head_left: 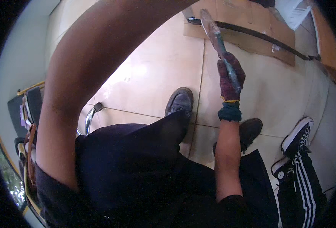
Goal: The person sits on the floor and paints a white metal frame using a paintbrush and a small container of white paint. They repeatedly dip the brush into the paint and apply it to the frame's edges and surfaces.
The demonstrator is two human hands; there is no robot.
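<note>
A person's right grip [232, 76], in a dark red glove with a teal cuff [229, 111], is closed around the green, smeared handle of a flat tool [218, 40], its brown-stained blade pointing up and away ahead of the fingers. Just beyond the grip, a long dark strip [257, 34] crosses a sheet of cardboard [244, 15] on the tiled floor [175, 64]; whether the blade touches the strip cannot be told. Below the grip are the person's dark shoes [181, 100]. Farther off, below and to its right, stands another person in black-and-white sneakers [299, 136] and striped trousers [305, 186]. Well to the grip's left, the bare left arm [84, 57] reaches past the upper edge; the state of the left grip cannot be told.
</note>
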